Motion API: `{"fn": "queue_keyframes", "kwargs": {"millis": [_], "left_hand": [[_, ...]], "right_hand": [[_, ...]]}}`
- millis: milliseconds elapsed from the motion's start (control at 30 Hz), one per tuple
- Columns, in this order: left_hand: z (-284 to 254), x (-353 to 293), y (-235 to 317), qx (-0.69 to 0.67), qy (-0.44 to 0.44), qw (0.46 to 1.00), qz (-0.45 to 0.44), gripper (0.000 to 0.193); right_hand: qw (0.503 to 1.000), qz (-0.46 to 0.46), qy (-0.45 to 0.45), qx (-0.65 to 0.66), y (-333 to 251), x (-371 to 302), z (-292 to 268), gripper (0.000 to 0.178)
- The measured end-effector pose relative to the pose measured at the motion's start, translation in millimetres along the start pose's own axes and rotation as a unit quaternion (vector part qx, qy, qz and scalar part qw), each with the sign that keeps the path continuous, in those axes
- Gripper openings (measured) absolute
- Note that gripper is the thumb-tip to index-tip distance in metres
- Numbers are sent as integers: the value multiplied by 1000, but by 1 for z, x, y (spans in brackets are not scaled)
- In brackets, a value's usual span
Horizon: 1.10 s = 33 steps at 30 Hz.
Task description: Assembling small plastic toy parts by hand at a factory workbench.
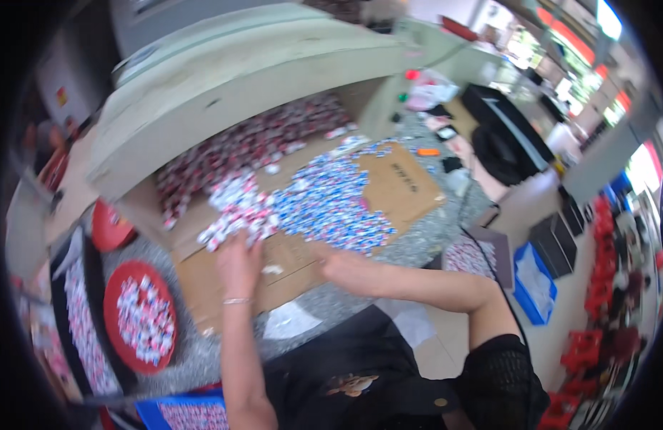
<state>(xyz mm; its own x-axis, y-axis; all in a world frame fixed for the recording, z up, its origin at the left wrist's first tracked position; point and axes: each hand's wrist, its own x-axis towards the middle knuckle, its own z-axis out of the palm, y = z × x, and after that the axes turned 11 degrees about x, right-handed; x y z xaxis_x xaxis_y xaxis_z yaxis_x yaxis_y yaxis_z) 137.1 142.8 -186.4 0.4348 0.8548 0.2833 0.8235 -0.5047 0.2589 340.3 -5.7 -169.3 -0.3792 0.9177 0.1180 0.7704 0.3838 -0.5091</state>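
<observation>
My left hand reaches down at the near edge of a heap of small pink-and-white pieces, its thumb apart from the other fingers and its fingertips partly hidden. My right hand is low over the cardboard, just nearer to me than a spread of small blue-and-white pieces. Its fingers look curled together, and whatever they hold is too small to make out. Both heaps touch each other on the flattened brown cardboard. Farther back, a pale-framed recess holds a thick layer of dark pink-and-white pieces.
Left of the cardboard stand a red bowl of pieces, a smaller red bowl and a long black tray. White paper lies at the stone counter's front edge. Beyond its right side are a grey bin and a blue crate.
</observation>
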Motion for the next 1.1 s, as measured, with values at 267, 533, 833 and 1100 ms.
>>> {"fn": "queue_keyframes", "kwargs": {"millis": [267, 533, 833, 1100], "left_hand": [[-7, -11, -30, -311, -67, 944, -82, 20], [-54, -134, -48, -674, -31, 717, -175, 32], [-56, -199, -29, -651, -17, 722, -233, 33], [-66, -191, -21, -594, 14, 782, -188, 33]], "right_hand": [[985, -94, 136, 43, 8, 14, -4, 14], [994, 34, 102, -2, 0, -6, 2, 5], [976, -41, 15, 215, -74, 14, 12, 11], [992, -99, -70, 46, -86, 34, 30, 20]]}}
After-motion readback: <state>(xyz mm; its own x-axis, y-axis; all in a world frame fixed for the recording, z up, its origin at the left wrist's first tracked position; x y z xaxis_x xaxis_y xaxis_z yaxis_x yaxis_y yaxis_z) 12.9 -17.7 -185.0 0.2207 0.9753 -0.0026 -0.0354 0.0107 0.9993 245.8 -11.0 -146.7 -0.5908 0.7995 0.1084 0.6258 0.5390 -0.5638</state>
